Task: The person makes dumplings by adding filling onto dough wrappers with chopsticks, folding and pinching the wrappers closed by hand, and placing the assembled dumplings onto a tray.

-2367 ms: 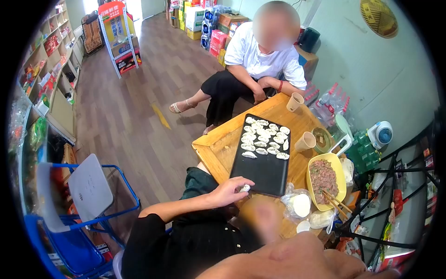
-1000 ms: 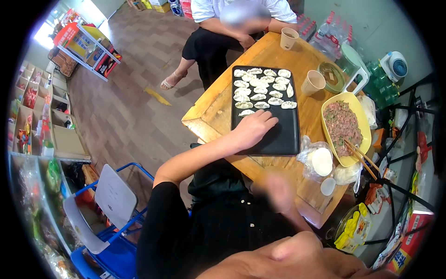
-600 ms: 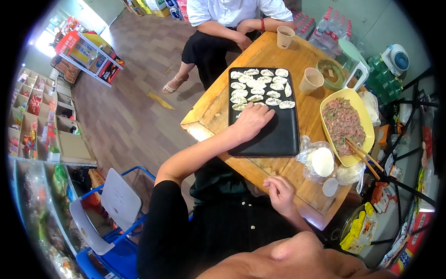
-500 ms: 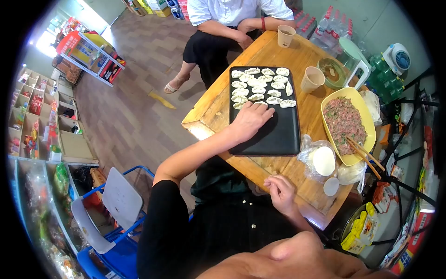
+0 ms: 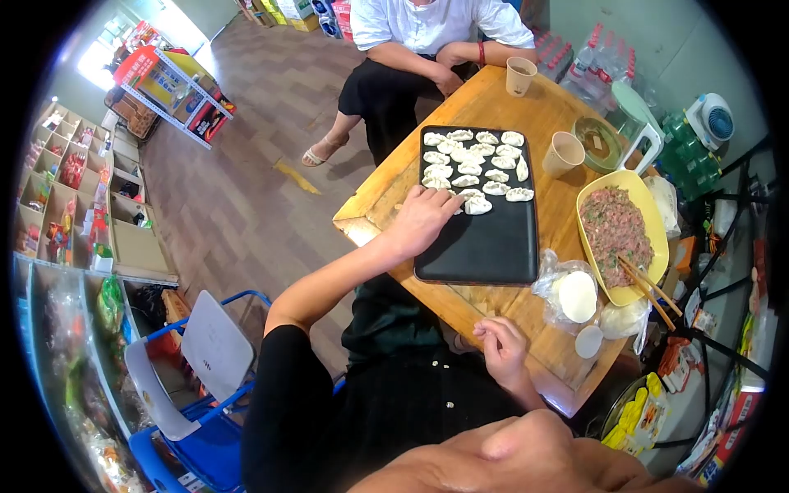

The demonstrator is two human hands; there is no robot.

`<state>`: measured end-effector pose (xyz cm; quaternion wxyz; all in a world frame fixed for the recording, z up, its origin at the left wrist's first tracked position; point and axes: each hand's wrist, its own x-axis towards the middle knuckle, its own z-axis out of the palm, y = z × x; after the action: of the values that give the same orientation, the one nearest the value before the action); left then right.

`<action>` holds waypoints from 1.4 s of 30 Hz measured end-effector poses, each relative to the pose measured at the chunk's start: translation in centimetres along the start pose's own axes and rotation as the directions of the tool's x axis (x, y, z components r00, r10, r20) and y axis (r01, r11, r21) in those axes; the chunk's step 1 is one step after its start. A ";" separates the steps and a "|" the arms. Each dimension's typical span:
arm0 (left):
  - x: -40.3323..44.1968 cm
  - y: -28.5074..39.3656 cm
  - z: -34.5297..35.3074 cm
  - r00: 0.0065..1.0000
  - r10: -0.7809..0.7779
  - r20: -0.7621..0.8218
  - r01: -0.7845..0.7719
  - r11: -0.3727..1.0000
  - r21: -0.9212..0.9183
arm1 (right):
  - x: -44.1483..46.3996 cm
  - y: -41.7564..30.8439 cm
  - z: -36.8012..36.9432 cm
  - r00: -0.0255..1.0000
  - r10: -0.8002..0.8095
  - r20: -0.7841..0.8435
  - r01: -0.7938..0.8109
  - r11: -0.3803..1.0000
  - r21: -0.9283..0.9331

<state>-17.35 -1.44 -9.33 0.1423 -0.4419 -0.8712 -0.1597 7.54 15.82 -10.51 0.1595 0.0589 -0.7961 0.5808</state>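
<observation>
My left hand [image 5: 423, 222] reaches over the left side of the black tray [image 5: 485, 255], palm down with fingers bent together. Its fingertips are at the lowest row of pale dumplings and hide whatever they pinch or touch. Just right of them, a dumpling [image 5: 477, 205] lies on the tray. Several more dumplings fill the tray's far half. My right hand [image 5: 503, 349] is loosely curled above the table's near edge, with nothing visible in it. To its right are a plastic bag of round wrappers [image 5: 577, 297] and a single wrapper [image 5: 588, 342].
A yellow bowl [image 5: 664, 246] of minced filling with chopsticks [image 5: 649, 287] stands on the wooden table's [image 5: 386, 193] right side. Beyond are two paper cups [image 5: 564, 154] and a glass lid. Another person [image 5: 436, 37] sits across the table. A folding chair [image 5: 218, 345] stands at left.
My left hand came to the tray with a small pale item, then slid left, uncovering the dumpling beside its fingertips. My right hand stays curled near the table's edge. The camera view has tilted down.
</observation>
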 end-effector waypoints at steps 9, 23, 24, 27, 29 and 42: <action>-0.5 -1.4 0.2 0.997 0.074 -0.014 -0.074 0.997 -0.037 | 0.0 0.0 0.1 1.000 -0.003 -0.014 0.003 1.000 0.026; 4.1 1.9 1.9 0.988 0.155 -0.017 -0.153 0.986 0.070 | -0.1 0.2 0.1 1.000 0.021 -0.019 -0.020 0.999 0.035; 4.1 2.0 1.8 0.988 0.156 -0.016 -0.155 0.985 0.070 | -0.1 0.0 0.1 0.999 0.026 -0.018 -0.026 0.999 0.037; 3.9 2.4 1.8 0.983 0.184 -0.001 -0.183 0.977 0.108 | -0.1 -0.1 0.0 1.000 0.023 -0.020 -0.022 0.999 0.033; 3.9 2.6 1.6 0.975 0.220 -0.021 -0.216 0.969 0.121 | -0.1 0.1 0.0 1.000 0.011 -0.021 -0.010 1.000 0.025; 3.0 3.0 2.4 0.975 0.223 0.023 -0.223 0.975 -0.008 | -0.2 0.3 0.0 0.999 -0.020 -0.032 0.023 0.995 0.097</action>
<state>-16.89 3.40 -9.86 0.1476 -0.5390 -0.8174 -0.1398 7.64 15.95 -10.87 0.1751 0.0663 -0.7635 0.6181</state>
